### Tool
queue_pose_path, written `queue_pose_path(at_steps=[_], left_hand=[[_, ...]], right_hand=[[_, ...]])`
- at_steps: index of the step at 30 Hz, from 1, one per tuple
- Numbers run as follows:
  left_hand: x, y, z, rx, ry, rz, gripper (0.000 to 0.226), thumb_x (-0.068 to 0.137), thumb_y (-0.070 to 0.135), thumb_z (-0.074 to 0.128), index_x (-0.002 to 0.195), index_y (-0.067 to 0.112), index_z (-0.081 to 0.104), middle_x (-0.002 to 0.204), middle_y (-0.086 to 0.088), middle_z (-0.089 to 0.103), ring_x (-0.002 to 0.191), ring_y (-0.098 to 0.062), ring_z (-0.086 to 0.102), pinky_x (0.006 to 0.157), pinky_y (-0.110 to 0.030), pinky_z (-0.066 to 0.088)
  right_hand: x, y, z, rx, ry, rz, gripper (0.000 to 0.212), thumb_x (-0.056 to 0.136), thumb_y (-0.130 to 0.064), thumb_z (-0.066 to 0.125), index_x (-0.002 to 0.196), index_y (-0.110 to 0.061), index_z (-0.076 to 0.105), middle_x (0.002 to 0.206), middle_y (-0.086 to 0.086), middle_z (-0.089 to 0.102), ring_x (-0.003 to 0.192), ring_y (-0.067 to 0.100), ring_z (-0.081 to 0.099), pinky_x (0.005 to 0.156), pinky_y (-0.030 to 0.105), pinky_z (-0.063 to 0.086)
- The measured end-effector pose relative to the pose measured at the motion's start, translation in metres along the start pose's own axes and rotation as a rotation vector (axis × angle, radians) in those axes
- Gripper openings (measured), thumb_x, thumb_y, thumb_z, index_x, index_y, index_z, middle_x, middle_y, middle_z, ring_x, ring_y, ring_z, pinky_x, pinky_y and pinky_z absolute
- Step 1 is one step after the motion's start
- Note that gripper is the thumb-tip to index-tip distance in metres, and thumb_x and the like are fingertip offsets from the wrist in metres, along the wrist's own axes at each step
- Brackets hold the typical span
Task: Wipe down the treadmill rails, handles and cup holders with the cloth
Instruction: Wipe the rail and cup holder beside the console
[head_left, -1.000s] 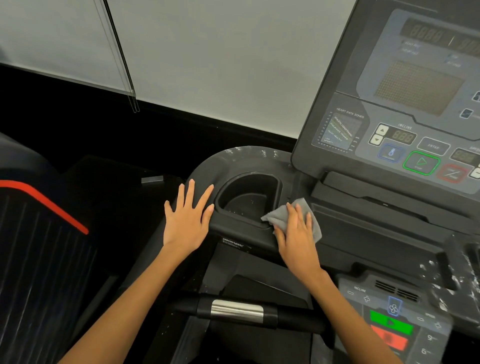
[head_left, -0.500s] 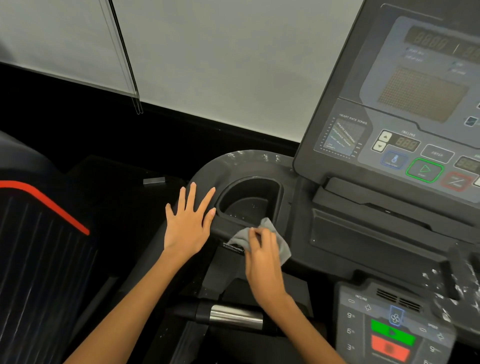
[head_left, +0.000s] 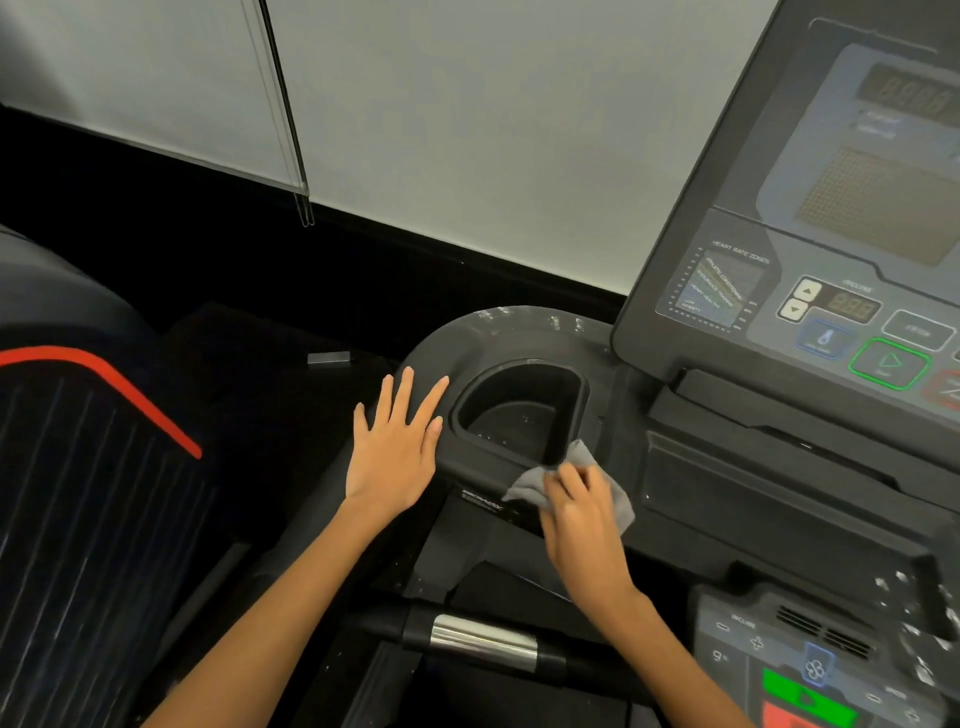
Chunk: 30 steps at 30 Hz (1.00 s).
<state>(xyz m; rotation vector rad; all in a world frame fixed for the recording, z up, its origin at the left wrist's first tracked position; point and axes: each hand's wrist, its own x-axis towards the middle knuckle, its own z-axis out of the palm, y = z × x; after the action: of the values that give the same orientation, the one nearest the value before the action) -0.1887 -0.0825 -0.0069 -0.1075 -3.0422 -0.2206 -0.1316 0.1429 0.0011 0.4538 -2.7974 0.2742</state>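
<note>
Now | console (head_left: 810, 249) reads "HEART RATE ZONES", "INCLINE" | right hand (head_left: 584, 525) presses soft grey cloth (head_left: 535, 480) on D-shaped cup holder (head_left: 519, 410) rim | left hand (head_left: 395, 447) flat, fingers spread

Grey cloth (head_left: 615, 496) crumpled on near rim of dark D-shaped cup holder (head_left: 519, 410), right corner.

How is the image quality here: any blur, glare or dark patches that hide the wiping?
Head view: the right hand and grey cloth are slightly motion-smeared; the left hand is sharp. The cup holder interior is dim, its bottom barely readable. Console text is soft, with wide-angle bending near the edges. The floor beyond is nearly black.
</note>
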Motion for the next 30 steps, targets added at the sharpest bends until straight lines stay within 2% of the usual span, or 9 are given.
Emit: queue_pose_path(at_steps=[3, 7, 10, 14, 17, 20, 24, 26, 30], left_hand=[[0.0, 0.0, 0.0, 0.017, 0.006, -0.002, 0.055, 0.098, 0.043, 0.005, 0.151, 0.033, 0.0, 0.159, -0.011, 0.012, 0.145, -0.031, 0.015, 0.108, -0.055, 0.031], [0.0, -0.002, -0.001, -0.008, 0.005, 0.006, 0.053, 0.101, 0.038, 0.014, 0.152, 0.031, 0.002, 0.158, -0.01, 0.014, 0.145, -0.03, 0.016, 0.109, -0.054, 0.033], [0.0, -0.003, -0.001, -0.009, 0.006, 0.009, 0.055, 0.1, 0.034, 0.022, 0.152, 0.028, 0.004, 0.158, -0.01, 0.015, 0.145, -0.03, 0.017, 0.109, -0.053, 0.034], [0.002, -0.004, -0.001, 0.013, -0.013, -0.007, 0.055, 0.099, 0.031, 0.027, 0.152, 0.021, 0.013, 0.157, -0.01, 0.018, 0.144, -0.029, 0.02, 0.107, -0.052, 0.036], [0.004, -0.005, 0.0, 0.002, -0.023, -0.021, 0.055, 0.099, 0.031, 0.03, 0.151, 0.019, 0.018, 0.157, -0.01, 0.021, 0.143, -0.028, 0.023, 0.105, -0.052, 0.04], [0.013, -0.005, -0.001, -0.023, -0.047, -0.027, 0.055, 0.098, 0.035, 0.024, 0.15, 0.02, 0.018, 0.156, -0.011, 0.022, 0.143, -0.028, 0.024, 0.101, -0.052, 0.041], [0.034, -0.009, -0.001, -0.063, -0.081, -0.002, 0.057, 0.097, 0.043, 0.005, 0.151, 0.026, 0.0, 0.16, -0.007, 0.003, 0.147, -0.023, 0.006, 0.112, -0.052, 0.027], [0.045, -0.009, 0.0, -0.089, -0.103, -0.005, 0.059, 0.094, 0.046, -0.001, 0.15, 0.028, -0.007, 0.16, -0.004, -0.004, 0.148, -0.021, -0.001, 0.116, -0.05, 0.019], [0.061, -0.003, 0.0, -0.095, -0.108, -0.011, 0.055, 0.101, 0.042, 0.011, 0.15, 0.028, -0.008, 0.161, -0.004, -0.003, 0.148, -0.023, -0.002, 0.118, -0.051, 0.015]], right_hand=[[0.022, -0.036, 0.008, 0.105, -0.015, -0.033, 0.034, 0.058, -0.007, 0.087, 0.088, -0.009, 0.071, 0.089, 0.002, 0.063, 0.08, 0.02, 0.059, 0.07, 0.035, 0.056], [0.036, -0.041, 0.012, 0.202, -0.001, 0.008, 0.031, 0.069, -0.005, 0.081, 0.097, -0.008, 0.067, 0.094, 0.004, 0.061, 0.087, 0.021, 0.057, 0.076, 0.035, 0.054], [0.008, -0.009, 0.0, 0.061, -0.019, 0.01, 0.037, 0.067, -0.012, 0.081, 0.099, -0.012, 0.064, 0.096, 0.002, 0.059, 0.087, 0.019, 0.052, 0.074, 0.033, 0.049], [0.005, 0.024, -0.002, -0.076, 0.025, 0.164, 0.027, 0.071, -0.004, 0.075, 0.092, -0.004, 0.059, 0.09, 0.012, 0.054, 0.082, 0.026, 0.054, 0.072, 0.04, 0.053], [0.038, 0.042, 0.013, -0.055, 0.042, 0.247, 0.026, 0.077, 0.003, 0.07, 0.099, 0.004, 0.057, 0.097, 0.023, 0.056, 0.089, 0.035, 0.058, 0.079, 0.046, 0.055], [0.073, 0.056, 0.023, 0.169, 0.038, 0.328, 0.03, 0.087, 0.005, 0.058, 0.116, 0.009, 0.051, 0.114, 0.024, 0.055, 0.105, 0.034, 0.058, 0.092, 0.042, 0.051], [0.115, 0.045, 0.035, 0.399, 0.057, 0.519, 0.037, 0.096, -0.011, 0.047, 0.131, 0.001, 0.041, 0.13, 0.023, 0.046, 0.117, 0.034, 0.048, 0.1, 0.048, 0.043], [0.135, 0.045, 0.047, 0.39, 0.091, 0.556, 0.033, 0.097, -0.013, 0.048, 0.125, 0.003, 0.044, 0.124, 0.023, 0.052, 0.114, 0.034, 0.053, 0.1, 0.046, 0.045], [0.157, 0.047, 0.061, 0.296, 0.0, 0.546, 0.04, 0.101, -0.019, 0.04, 0.129, 0.009, 0.043, 0.13, 0.028, 0.05, 0.125, 0.039, 0.048, 0.108, 0.047, 0.038]])
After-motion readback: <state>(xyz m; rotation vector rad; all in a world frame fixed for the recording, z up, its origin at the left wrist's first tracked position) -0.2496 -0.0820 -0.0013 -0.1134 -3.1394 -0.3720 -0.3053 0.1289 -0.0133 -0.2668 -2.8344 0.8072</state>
